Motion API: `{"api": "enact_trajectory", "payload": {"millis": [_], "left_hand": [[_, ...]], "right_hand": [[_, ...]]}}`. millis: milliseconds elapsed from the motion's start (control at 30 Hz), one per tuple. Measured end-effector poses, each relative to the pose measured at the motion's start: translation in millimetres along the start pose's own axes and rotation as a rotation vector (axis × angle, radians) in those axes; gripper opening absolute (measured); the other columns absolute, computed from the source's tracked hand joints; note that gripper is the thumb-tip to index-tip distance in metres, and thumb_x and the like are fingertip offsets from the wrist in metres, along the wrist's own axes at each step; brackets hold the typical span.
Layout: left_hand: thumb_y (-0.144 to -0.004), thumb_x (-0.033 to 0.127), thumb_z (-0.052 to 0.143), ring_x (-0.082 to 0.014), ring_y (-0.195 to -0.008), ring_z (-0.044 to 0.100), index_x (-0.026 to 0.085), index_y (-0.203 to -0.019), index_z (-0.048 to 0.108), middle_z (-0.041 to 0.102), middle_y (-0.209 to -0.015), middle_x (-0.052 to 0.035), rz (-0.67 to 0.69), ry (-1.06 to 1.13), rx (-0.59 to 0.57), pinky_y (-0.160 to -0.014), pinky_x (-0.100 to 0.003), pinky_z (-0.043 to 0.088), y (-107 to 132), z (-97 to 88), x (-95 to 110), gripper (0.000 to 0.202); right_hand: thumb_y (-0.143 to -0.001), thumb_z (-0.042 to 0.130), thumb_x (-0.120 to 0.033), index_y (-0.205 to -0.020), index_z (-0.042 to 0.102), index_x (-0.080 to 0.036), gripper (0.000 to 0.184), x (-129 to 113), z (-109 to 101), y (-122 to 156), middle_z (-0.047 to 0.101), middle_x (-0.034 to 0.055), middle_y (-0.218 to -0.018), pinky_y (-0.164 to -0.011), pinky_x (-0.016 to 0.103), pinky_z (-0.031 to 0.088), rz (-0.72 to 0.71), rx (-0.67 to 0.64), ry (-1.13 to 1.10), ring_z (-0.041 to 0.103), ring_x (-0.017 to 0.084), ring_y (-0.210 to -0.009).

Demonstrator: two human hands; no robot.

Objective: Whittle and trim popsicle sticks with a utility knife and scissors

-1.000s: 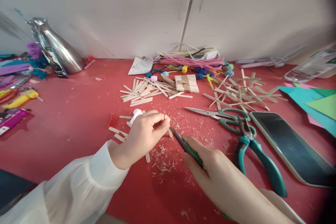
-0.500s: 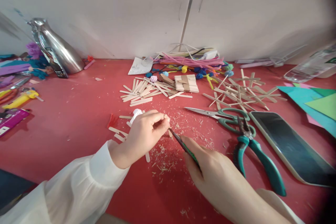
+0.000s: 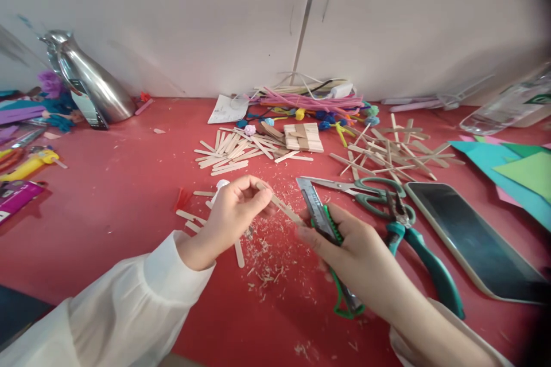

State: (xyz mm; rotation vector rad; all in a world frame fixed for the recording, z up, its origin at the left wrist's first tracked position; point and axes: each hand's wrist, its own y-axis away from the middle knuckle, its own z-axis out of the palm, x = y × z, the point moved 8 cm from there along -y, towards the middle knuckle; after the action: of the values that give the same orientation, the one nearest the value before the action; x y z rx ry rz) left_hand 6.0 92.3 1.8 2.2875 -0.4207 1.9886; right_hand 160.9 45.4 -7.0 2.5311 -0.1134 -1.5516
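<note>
My left hand [image 3: 235, 215] pinches one end of a thin wooden craft stick [image 3: 282, 208], lifted a little above the red table [image 3: 120, 195]. My right hand [image 3: 364, 255] grips a green utility knife [image 3: 327, 235] with its blade pointing up and away, and its fingertips touch the stick's other end. Wood shavings [image 3: 275, 252] lie scattered on the table beneath both hands. A few short cut stick pieces [image 3: 191, 218] lie just left of my left hand.
A pile of craft sticks [image 3: 232, 152] and a flat stick panel [image 3: 303, 136] lie behind. Scissors [image 3: 353, 186], teal pliers [image 3: 426, 258] and a phone [image 3: 469, 235] sit at right, beside coloured paper [image 3: 512, 175]. Pipe cleaners [image 3: 314, 102] line the wall; a metal jug [image 3: 88, 83] stands far left.
The knife has come off the stick and swung upright in my right hand. My left hand has raised the stick, and my right fingertips now meet its free end.
</note>
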Motion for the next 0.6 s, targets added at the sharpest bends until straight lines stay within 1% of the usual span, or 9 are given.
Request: {"api": "enact_trajectory", "payload": {"millis": [100, 200, 267, 367, 433, 500, 600], "left_hand": [[-0.083, 0.032, 0.053, -0.0095, -0.061, 0.059, 0.017, -0.077, 0.054, 0.059, -0.066, -0.0005, 0.01, -0.003, -0.017, -0.059, -0.022, 0.051, 1, 2.3, 3, 0.017], [-0.084, 0.033, 0.049, -0.0092, -0.058, 0.058, 0.016, -0.074, 0.055, 0.059, -0.064, -0.0012, 0.021, -0.031, -0.048, -0.057, -0.022, 0.051, 3, 4.8, 8, 0.02], [-0.085, 0.033, 0.047, -0.0087, -0.055, 0.056, 0.016, -0.071, 0.055, 0.059, -0.063, -0.0013, 0.024, -0.067, -0.057, -0.053, -0.021, 0.049, 3, 4.3, 9, 0.023], [-0.085, 0.03, 0.047, -0.0082, -0.053, 0.055, 0.016, -0.069, 0.055, 0.058, -0.061, -0.0007, 0.054, -0.166, 0.017, -0.05, -0.02, 0.047, 0, -4.9, 8, 0.023], [-0.085, 0.028, 0.047, -0.0082, -0.055, 0.055, 0.016, -0.069, 0.055, 0.059, -0.063, -0.001, 0.09, -0.212, 0.065, -0.052, -0.02, 0.047, -1, -10.7, 8, 0.022], [-0.085, 0.027, 0.046, -0.0082, -0.057, 0.056, 0.016, -0.069, 0.055, 0.061, -0.065, -0.0015, 0.123, -0.243, 0.076, -0.054, -0.02, 0.047, -2, -12.4, 9, 0.021], [-0.084, 0.026, 0.046, -0.0087, -0.056, 0.056, 0.016, -0.069, 0.057, 0.062, -0.063, -0.0014, 0.142, -0.325, 0.058, -0.052, -0.021, 0.046, -1, -9.4, 11, 0.021]], "right_hand": [[-0.077, 0.051, -0.039, -0.085, 0.051, -0.019, 0.021, 2, 4, -3, 0.043, -0.0098, -0.041, -0.034, 0.02, 0.039, 0.034, -0.057, -0.099, 0.047, 0.01, -0.033], [-0.077, 0.051, -0.038, -0.087, 0.051, -0.018, 0.023, 3, 5, -5, 0.045, -0.0096, -0.042, -0.035, 0.02, 0.04, 0.017, -0.071, -0.105, 0.048, 0.01, -0.033], [-0.077, 0.05, -0.039, -0.086, 0.05, -0.019, 0.022, 4, 4, -6, 0.044, -0.0097, -0.042, -0.034, 0.021, 0.039, 0.007, -0.062, -0.067, 0.048, 0.011, -0.033], [-0.08, 0.048, -0.041, -0.072, 0.045, -0.021, 0.022, -1, 1, -3, 0.042, -0.009, -0.043, -0.034, 0.02, 0.035, -0.083, -0.016, 0.054, 0.045, 0.009, -0.034], [-0.083, 0.043, -0.04, -0.068, 0.041, -0.022, 0.024, -5, 3, 2, 0.041, -0.0087, -0.043, -0.034, 0.019, 0.034, -0.164, -0.028, 0.119, 0.043, 0.008, -0.035], [-0.087, 0.037, -0.037, -0.072, 0.042, -0.022, 0.021, -7, 8, 5, 0.041, -0.0091, -0.042, -0.035, 0.019, 0.034, -0.205, -0.086, 0.148, 0.043, 0.009, -0.034], [-0.088, 0.033, -0.032, -0.08, 0.043, -0.022, 0.016, -5, 14, 7, 0.042, -0.009, -0.043, -0.037, 0.02, 0.035, -0.209, -0.145, 0.209, 0.045, 0.01, -0.033]]}}
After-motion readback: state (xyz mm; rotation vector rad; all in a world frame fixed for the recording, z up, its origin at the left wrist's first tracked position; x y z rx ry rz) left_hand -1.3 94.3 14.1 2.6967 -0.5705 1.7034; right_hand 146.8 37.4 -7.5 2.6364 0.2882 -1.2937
